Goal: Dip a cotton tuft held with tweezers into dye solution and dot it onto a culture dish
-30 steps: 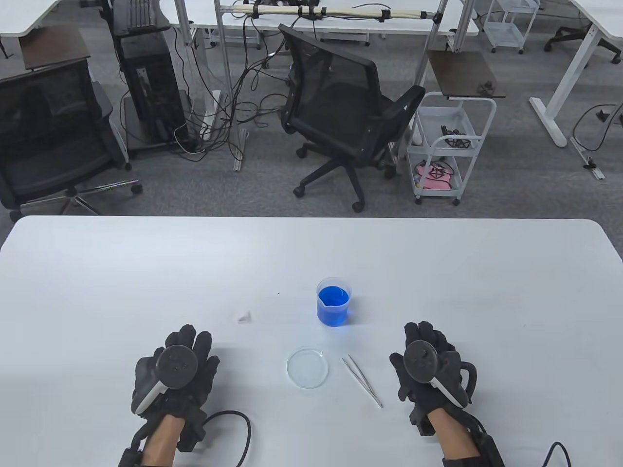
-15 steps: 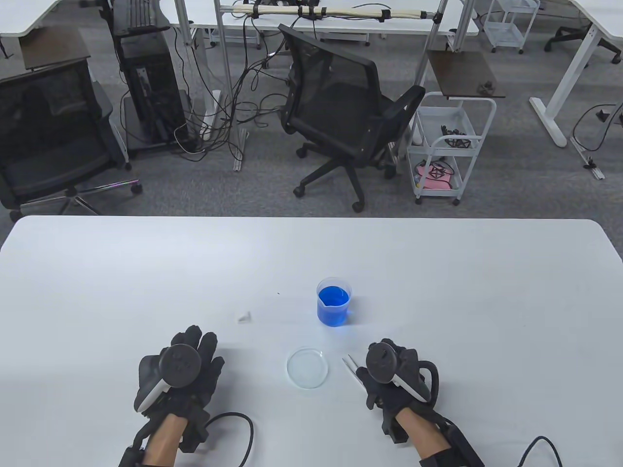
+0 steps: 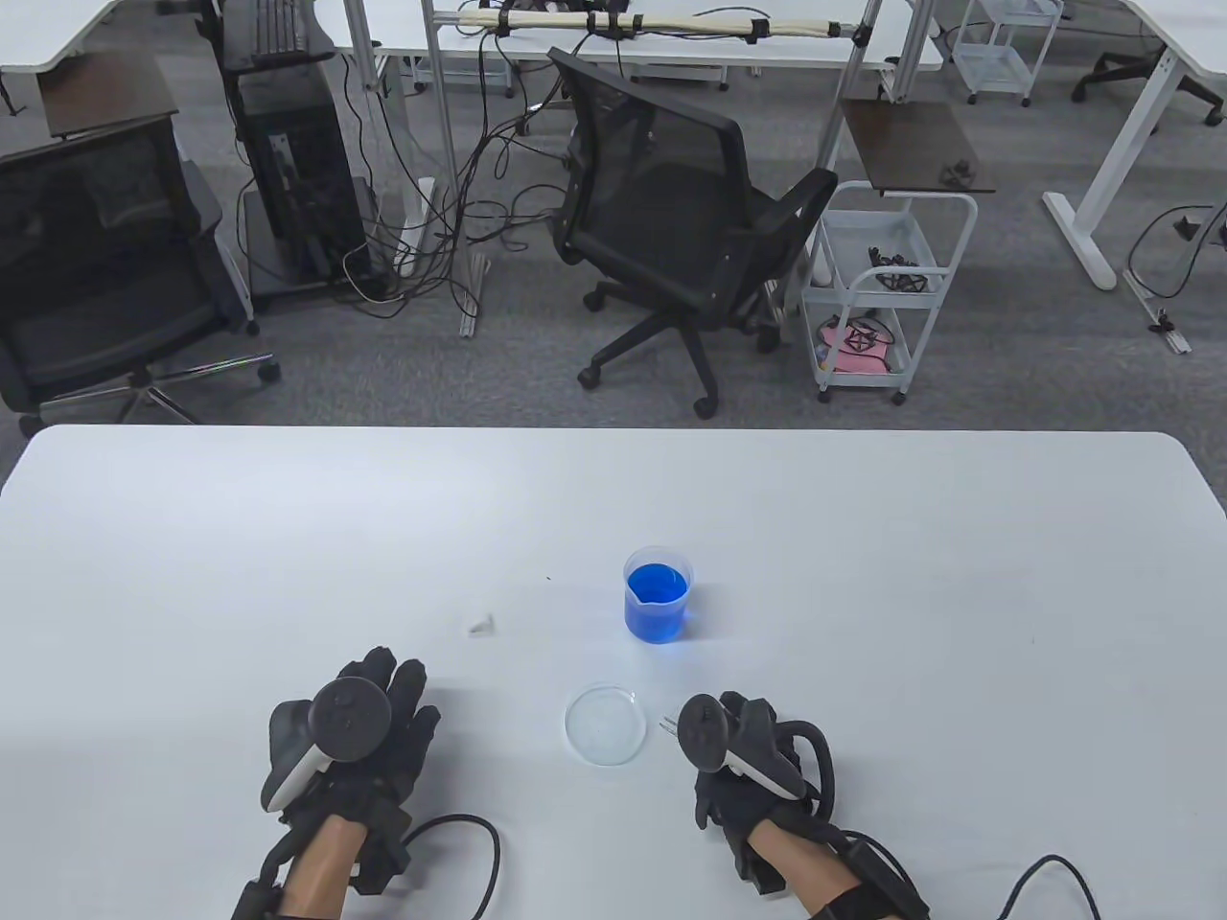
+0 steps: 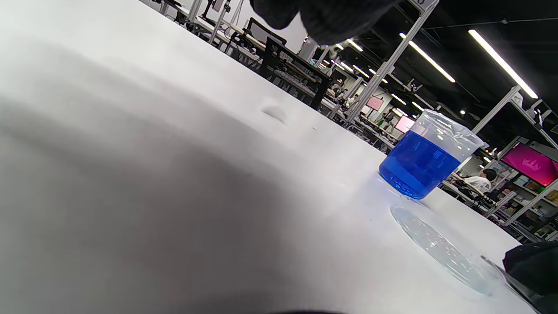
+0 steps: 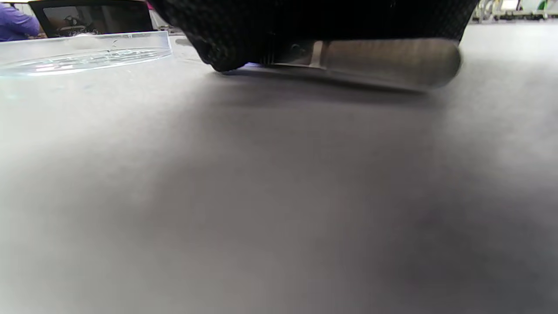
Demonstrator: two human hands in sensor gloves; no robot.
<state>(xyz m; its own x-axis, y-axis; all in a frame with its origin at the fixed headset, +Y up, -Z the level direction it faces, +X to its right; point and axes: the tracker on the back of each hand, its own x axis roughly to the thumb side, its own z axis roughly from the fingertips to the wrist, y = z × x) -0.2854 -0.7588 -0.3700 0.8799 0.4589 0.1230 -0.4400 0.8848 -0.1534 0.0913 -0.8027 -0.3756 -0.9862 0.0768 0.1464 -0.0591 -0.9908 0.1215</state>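
Note:
A clear beaker of blue dye [image 3: 658,596] stands mid-table. An empty clear culture dish [image 3: 605,724] lies just in front of it. A small white cotton tuft [image 3: 481,625] lies to the left of the beaker. My right hand [image 3: 736,757] lies over the metal tweezers [image 3: 665,724] right of the dish; only their tips stick out toward the dish. In the right wrist view my fingers [image 5: 244,39] grip the tweezers [image 5: 383,63] low at the table surface. My left hand [image 3: 369,714] rests flat and empty on the table, left of the dish.
The white table [image 3: 863,537] carries only these items. Glove cables [image 3: 479,843] trail near the front edge. In the left wrist view the beaker [image 4: 425,161], the dish [image 4: 444,248] and the tuft [image 4: 274,112] show. Office chairs and carts stand beyond the far edge.
My right hand has moved left and down onto the tweezers and taken hold of them; their tips have shifted toward the dish. My left hand has barely moved.

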